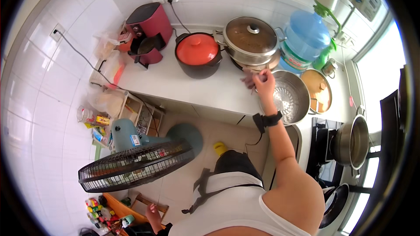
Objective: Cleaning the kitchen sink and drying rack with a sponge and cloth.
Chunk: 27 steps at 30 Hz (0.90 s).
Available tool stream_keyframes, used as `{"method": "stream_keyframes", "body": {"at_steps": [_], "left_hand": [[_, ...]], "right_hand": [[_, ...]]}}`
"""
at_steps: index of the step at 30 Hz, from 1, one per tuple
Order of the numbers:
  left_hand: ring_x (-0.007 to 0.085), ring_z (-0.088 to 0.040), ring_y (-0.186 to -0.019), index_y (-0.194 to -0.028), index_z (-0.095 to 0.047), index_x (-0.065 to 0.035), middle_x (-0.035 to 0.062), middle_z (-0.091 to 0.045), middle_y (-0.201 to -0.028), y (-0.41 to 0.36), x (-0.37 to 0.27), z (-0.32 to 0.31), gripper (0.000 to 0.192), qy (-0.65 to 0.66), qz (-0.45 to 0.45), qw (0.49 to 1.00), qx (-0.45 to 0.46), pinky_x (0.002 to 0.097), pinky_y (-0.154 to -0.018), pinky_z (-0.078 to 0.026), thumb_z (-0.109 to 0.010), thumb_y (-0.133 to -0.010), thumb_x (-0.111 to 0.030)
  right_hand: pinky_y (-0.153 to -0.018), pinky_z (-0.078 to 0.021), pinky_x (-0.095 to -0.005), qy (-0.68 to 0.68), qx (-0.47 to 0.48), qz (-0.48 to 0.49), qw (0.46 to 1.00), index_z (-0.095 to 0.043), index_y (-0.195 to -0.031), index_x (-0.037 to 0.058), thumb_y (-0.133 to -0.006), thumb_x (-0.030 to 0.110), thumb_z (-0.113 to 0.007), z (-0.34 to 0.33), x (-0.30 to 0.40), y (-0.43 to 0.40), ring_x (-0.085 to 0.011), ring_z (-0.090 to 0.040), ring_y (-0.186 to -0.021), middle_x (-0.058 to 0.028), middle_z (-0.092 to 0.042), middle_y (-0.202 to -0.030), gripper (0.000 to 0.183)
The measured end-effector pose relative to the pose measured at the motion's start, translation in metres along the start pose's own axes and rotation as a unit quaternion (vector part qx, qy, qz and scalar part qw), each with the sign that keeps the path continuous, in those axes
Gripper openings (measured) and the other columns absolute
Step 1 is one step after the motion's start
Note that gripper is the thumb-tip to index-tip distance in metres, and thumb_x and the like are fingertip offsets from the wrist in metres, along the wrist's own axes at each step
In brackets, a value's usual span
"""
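My right hand (265, 82) grips a crumpled greyish-purple cloth (250, 78) above the counter, at the left rim of a perforated steel steamer pot (295, 88). Just beyond it stands a steel pot with a glass lid (251, 36). A dark pot with a red lid (198, 50) is to the left of the cloth. My left hand (153, 214) hangs low at the bottom of the view, beside a wooden stool, its fingers loosely curled; whether it holds anything is unclear.
An air fryer (149, 23) with its basket pulled out stands at the back left. A blue water bottle (305, 36) and a glass lid (316, 88) are at the right. The stove (323, 150) bears a steel pot (354, 141). A floor fan (136, 167) stands left of me.
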<state>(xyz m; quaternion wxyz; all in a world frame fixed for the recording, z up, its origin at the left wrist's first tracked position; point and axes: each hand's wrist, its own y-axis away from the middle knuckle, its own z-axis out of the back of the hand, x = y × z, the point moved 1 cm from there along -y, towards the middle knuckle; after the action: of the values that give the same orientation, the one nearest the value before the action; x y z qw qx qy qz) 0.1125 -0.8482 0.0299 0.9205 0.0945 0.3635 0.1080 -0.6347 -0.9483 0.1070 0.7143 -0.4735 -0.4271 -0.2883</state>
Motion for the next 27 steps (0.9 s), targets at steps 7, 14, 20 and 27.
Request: {"method": "stream_keyframes", "body": {"at_steps": [7, 14, 20, 27], "left_hand": [[0.0218, -0.07, -0.086, -0.113, -0.064, -0.0007, 0.0132, -0.071, -0.099, -0.063, -0.043, -0.047, 0.024, -0.058, -0.176, 0.952, 0.245, 0.0325, -0.073, -0.056, -0.061, -0.091, -0.01], [0.0268, -0.07, -0.078, -0.112, -0.065, -0.0013, 0.0173, -0.071, -0.093, -0.104, -0.015, -0.058, 0.025, -0.153, -0.323, 0.84, 0.408, 0.0345, -0.071, -0.056, -0.062, -0.09, -0.015], [0.0223, -0.068, -0.087, -0.112, -0.063, 0.0014, 0.0147, -0.07, -0.097, -0.099, -0.022, -0.102, 0.024, -0.175, -0.414, 0.716, 0.534, 0.0339, -0.077, -0.055, -0.062, -0.091, -0.012], [0.0187, -0.067, -0.085, -0.117, -0.06, 0.0052, 0.0148, -0.07, -0.097, 0.004, -0.067, -0.149, 0.028, -0.219, -0.501, 0.585, 0.599, 0.0304, -0.076, -0.054, -0.06, -0.092, -0.007]], "right_hand": [[-0.076, -0.0467, -0.033, 0.094, 0.037, -0.098, 0.99, -0.057, -0.093, 0.0031, -0.068, -0.01, -0.057, 0.082, 0.076, 0.183, -0.0243, -0.058, -0.085, -0.0099, -0.056, -0.089, 0.027], [-0.085, -0.0474, -0.0376, 0.239, 0.018, -0.163, 0.957, -0.061, -0.105, 0.0064, -0.072, -0.014, -0.051, 0.18, 0.186, 0.371, -0.0352, -0.057, -0.096, -0.0141, -0.06, -0.1, 0.041], [-0.087, -0.0481, -0.0408, 0.258, -0.094, -0.217, 0.937, -0.057, -0.111, 0.0076, -0.079, -0.005, -0.054, 0.244, 0.264, 0.525, -0.0336, -0.059, -0.1, -0.0138, -0.063, -0.101, 0.034], [-0.078, -0.0504, -0.0361, 0.14, -0.374, -0.317, 0.86, -0.056, -0.103, 0.0065, -0.076, -0.011, -0.052, 0.328, 0.325, 0.725, -0.0298, -0.064, -0.089, -0.0116, -0.064, -0.095, 0.032]]}}
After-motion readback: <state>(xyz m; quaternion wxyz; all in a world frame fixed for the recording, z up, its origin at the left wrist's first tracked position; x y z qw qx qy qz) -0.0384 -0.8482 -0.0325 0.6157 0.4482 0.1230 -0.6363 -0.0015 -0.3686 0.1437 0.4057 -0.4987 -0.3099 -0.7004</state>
